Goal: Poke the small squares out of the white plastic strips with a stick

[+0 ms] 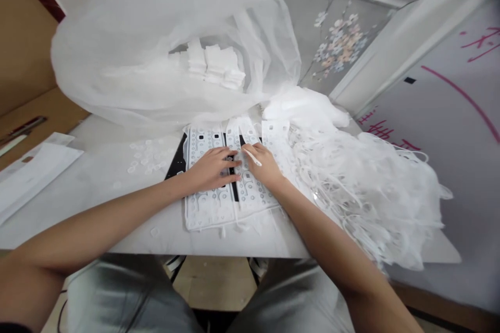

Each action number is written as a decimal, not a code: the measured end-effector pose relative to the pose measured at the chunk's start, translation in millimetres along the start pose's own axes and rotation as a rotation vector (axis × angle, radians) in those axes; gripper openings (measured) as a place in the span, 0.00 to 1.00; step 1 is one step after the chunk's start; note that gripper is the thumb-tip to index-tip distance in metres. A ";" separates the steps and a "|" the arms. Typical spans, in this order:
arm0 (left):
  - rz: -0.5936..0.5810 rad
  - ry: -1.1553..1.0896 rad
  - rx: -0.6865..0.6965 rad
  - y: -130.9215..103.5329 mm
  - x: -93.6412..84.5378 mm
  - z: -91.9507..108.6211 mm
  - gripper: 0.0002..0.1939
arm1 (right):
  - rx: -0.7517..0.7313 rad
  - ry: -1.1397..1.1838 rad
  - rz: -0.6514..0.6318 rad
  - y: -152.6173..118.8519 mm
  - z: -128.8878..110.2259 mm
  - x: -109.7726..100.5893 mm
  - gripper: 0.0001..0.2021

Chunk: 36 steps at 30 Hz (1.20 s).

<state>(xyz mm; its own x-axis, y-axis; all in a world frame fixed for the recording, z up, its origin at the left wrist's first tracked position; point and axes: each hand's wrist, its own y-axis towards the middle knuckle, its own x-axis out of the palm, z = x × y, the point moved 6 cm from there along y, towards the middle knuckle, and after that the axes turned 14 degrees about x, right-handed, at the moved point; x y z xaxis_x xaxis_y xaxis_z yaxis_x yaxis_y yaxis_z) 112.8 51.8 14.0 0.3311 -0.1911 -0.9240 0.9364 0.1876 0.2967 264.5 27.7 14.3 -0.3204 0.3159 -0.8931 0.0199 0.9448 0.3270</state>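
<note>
White sheets (207, 208) with rows of small round and square cut-outs lie on the table in front of me, a narrow black strip (236, 191) showing between them. My left hand (209, 169) rests on the left sheet with its fingers spread, the fingertips at the black strip. On the right sheet (250, 195), my right hand (265, 165) is closed around a slim white stick-like tool (252, 157); its tip is hidden by the fingers. A black corner (177, 158) sticks out from under the left sheet.
Behind the sheets stands a large translucent bag (128, 31) holding stacked white pieces (219, 65). A heap of white offcut strips (375, 192) covers the table's right side. Small clear bits (144, 156) and a folded white packet (31, 177) lie on the left.
</note>
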 end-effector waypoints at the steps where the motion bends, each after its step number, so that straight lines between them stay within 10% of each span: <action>1: 0.002 -0.006 0.002 -0.3 0.6 -0.5 0.25 | 0.049 0.011 0.040 2.6 6.4 -4.9 0.15; 5: 0.001 0.004 -0.004 -3.0 3.3 -3.2 0.26 | 0.268 0.158 0.187 8.8 37.8 -27.2 0.15; 13: -0.040 0.041 0.001 -8.9 4.1 -1.8 0.25 | 0.345 0.516 -0.059 -2.7 58.5 -16.8 0.16; 27: -0.081 -0.012 -0.005 -12.5 4.7 -2.6 0.28 | 0.365 0.526 -0.095 -1.2 68.4 -7.3 0.15; 36: -0.116 -0.010 -0.014 -10.7 3.4 -0.8 0.28 | -0.045 0.104 -0.099 -2.2 32.1 -17.6 0.12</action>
<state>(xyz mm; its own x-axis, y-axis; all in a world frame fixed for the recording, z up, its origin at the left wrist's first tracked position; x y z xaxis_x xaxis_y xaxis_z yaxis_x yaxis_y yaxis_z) 103.9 49.9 7.5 0.2213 -0.2217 -0.9497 0.9668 0.1772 0.1839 300.5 22.8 19.4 -0.4152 0.2085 -0.8855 -0.0584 0.9653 0.2547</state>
